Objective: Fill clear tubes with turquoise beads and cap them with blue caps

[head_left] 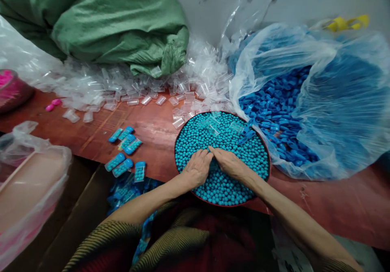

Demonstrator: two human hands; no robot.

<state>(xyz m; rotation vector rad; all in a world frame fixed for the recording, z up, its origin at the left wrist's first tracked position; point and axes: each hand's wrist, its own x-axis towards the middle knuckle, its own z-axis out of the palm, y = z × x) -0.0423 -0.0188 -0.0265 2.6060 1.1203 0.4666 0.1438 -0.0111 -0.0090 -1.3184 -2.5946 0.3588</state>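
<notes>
A round red-rimmed tray [268,158] full of small turquoise balls [225,188] sits in front of me. Over the balls, my left hand [198,167] is closed, its fingers curled and bunched. My right hand [229,163] meets it at the fingertips, also closed; whatever lies between the two is hidden. Several clear plastic tubes [214,130] and a few blue caps [247,134] rest on the balls beyond my hands. Left of the tray lie several small clear containers filled with turquoise balls and capped in blue [133,146].
Many clear tubes [146,100] are heaped along the back of the red table [152,128], under a green sack [118,24]. At right, a plastic bag [344,101] spills blue caps [280,121]. A pink-filled bowl [15,93] and a plastic-lined box [33,191] are on the left.
</notes>
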